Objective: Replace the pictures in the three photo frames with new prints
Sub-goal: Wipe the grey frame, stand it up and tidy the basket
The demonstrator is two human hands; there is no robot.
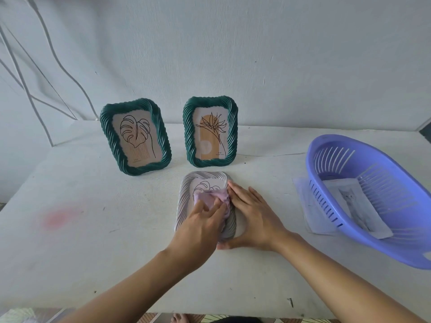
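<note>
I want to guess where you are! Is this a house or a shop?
Probably a house. A plain white table against a bare wall, a purple plastic basket holding a cat print, and bare toes below the table edge.

Single head cam, wide-angle, looks forward and down onto the table (93, 229), close over both hands; wall behind fills the top. Edges look distorted.

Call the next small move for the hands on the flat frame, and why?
Probably flip the white ribbed frame face down to reach its back. It lies face up with its leaf print still inside; the left hand presses a pink cloth on the glass, the right hand steadies its edge. The cat print waits in the purple plastic basket.
</note>
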